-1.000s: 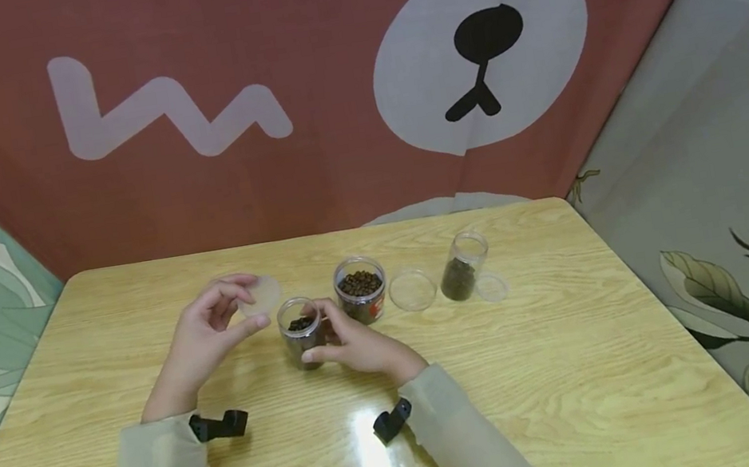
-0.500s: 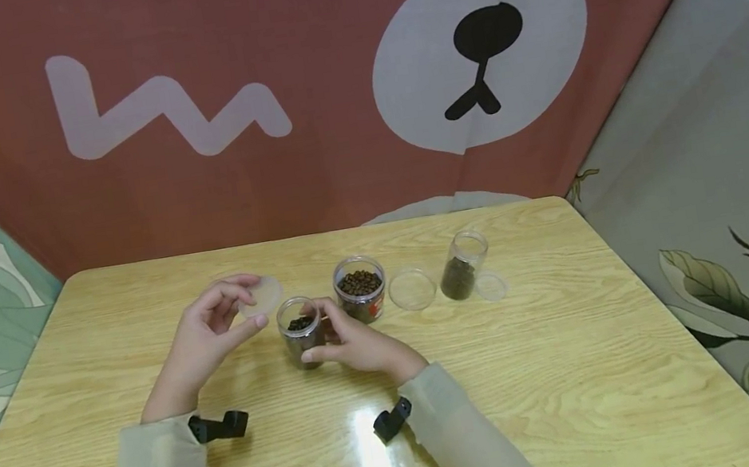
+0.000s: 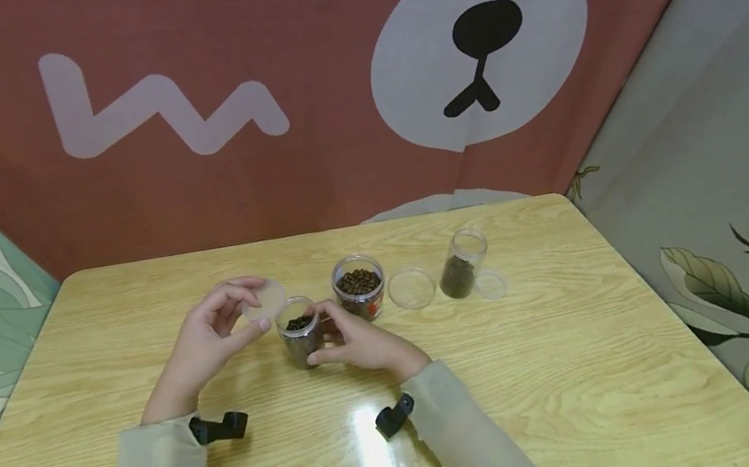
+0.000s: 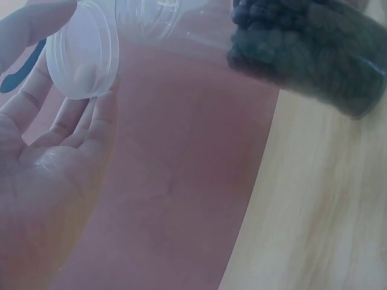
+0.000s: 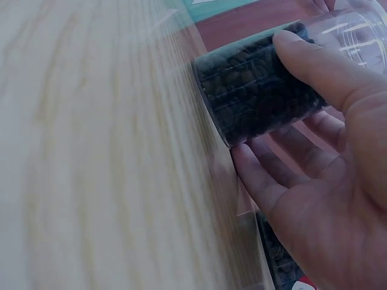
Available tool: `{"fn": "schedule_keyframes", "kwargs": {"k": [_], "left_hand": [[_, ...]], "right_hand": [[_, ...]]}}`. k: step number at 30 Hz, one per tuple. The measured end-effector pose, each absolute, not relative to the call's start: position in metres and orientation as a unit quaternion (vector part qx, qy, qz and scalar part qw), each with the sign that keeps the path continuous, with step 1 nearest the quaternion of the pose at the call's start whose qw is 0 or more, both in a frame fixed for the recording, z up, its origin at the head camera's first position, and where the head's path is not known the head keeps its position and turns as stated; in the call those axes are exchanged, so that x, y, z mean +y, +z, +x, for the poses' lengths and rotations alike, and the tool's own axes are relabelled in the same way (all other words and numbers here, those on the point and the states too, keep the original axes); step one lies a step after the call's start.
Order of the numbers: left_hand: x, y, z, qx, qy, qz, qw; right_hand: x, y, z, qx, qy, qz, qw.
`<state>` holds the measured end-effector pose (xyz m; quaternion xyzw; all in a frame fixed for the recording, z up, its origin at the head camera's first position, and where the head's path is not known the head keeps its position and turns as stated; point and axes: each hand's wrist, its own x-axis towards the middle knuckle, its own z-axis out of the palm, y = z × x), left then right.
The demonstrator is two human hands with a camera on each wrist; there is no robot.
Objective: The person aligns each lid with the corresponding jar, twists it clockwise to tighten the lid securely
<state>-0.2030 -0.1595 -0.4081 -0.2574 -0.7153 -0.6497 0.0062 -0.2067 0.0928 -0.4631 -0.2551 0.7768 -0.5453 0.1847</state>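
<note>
The lid (image 3: 270, 301) is edging nearer the jar (image 3: 300, 349), leaving it uncovered; the left hand (image 3: 208, 335) is pinching the lid, the right hand (image 3: 364, 342) is gripping the jar, apparently resting it on the table (image 3: 554, 368).

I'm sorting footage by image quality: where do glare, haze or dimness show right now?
Head view: a white glare streak on the table, bottom centre; left wrist view: a milky haze, washing out the left hand and the lid it pinches; right wrist view: dimmer, with dark contents in the jar and soft table grain.
</note>
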Motion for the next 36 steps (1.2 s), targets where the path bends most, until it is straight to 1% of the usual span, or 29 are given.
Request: {"fn": "schedule_keyframes", "kwargs": {"k": [21,28,36], "left_hand": [[-0.146,-0.412,-0.2,-0.739,-0.596,-0.314,0.01],[-0.14,-0.414,-0.199,-0.743,-0.591,-0.314,0.004],[-0.137,-0.415,-0.199,-0.753,-0.578,-0.315,0.011]], "right_hand": [[0.095,-0.465,-0.209,0.781,-0.536,-0.257,0.191],[0.095,-0.468,-0.21,0.776,-0.542,-0.263,0.188],[0.096,-0.469,-0.211,0.774,-0.543,-0.264,0.189]]}}
